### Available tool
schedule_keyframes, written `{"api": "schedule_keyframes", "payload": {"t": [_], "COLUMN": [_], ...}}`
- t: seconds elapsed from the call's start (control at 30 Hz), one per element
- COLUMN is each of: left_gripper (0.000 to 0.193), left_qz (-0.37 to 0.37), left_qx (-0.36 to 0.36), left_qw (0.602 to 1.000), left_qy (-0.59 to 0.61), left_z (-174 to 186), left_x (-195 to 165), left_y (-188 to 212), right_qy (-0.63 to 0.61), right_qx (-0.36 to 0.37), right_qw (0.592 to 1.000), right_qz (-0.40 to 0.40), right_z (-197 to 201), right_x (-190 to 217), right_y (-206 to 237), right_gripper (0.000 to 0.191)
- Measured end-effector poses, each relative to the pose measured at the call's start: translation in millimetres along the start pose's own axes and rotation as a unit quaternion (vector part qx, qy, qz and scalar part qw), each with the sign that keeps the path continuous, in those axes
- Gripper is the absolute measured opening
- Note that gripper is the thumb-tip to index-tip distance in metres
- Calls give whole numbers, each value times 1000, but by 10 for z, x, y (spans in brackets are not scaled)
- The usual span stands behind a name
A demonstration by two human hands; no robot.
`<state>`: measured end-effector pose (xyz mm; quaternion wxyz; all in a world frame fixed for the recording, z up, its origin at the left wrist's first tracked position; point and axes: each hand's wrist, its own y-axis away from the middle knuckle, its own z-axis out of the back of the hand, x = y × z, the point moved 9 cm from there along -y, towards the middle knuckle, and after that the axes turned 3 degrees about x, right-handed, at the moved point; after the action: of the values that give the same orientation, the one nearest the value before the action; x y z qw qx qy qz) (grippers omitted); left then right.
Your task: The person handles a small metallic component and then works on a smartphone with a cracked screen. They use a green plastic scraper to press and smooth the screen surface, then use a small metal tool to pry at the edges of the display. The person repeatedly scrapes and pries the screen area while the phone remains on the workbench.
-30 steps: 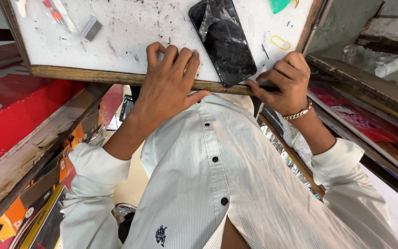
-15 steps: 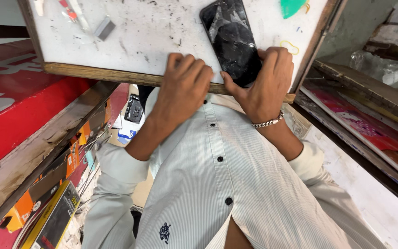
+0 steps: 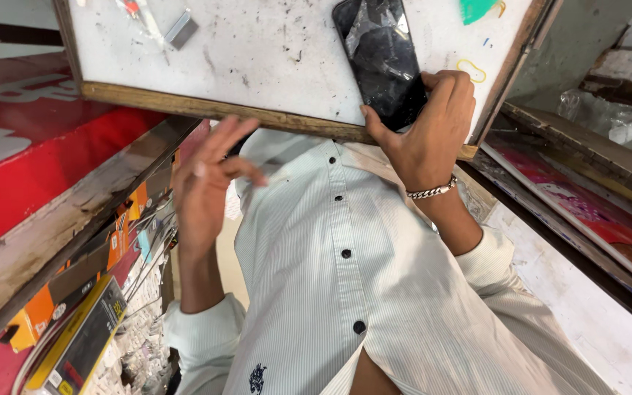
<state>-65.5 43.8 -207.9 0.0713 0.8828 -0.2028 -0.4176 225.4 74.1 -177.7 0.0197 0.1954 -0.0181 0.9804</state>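
A black phone (image 3: 382, 55) with peeling clear film on its cracked screen lies on a white work board (image 3: 257, 51) with a wooden frame. My right hand (image 3: 422, 128), wearing a silver chain bracelet, grips the phone's near end with thumb and fingers. My left hand (image 3: 210, 183) hangs below the board's front edge with fingers spread, holding nothing, blurred by motion. My pale striped shirt (image 3: 374, 292) fills the lower middle.
On the board lie a small grey metal piece (image 3: 181, 29), a red-tipped tool (image 3: 129, 7), a teal pick (image 3: 477, 9) and a yellow ring (image 3: 471, 70). A red counter (image 3: 31, 168) stands at left over shelves with orange boxes (image 3: 74, 322). Wooden shelves (image 3: 587, 161) lie at right.
My left hand has come off the board's front edge and dropped down to the left, fingers opening. My right hand has closed on the phone's near end.
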Motion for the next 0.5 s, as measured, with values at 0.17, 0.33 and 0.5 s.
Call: {"api": "schedule_keyframes", "payload": {"t": [0.17,0.33,0.5], "left_gripper": [54,67,49], "left_qz": [-48,-28,49], "left_qx": [-76,-147,-231], "left_qw": [979,952,931], "left_qy": [-185,-268,-280], "left_z": [469,812,1175], "left_x": [-70,189,622], "left_y": [409,582,640], "right_qy": [4,6,-1], "right_qx": [-7,-12,-10], "right_qw": [1000,1000,1000], "right_qz": [0,-4,-20], "right_z": [-20,-45,-63], "right_x": [-24,-50,-86], "right_y": [25,39,42], "right_gripper": [75,76,76]}}
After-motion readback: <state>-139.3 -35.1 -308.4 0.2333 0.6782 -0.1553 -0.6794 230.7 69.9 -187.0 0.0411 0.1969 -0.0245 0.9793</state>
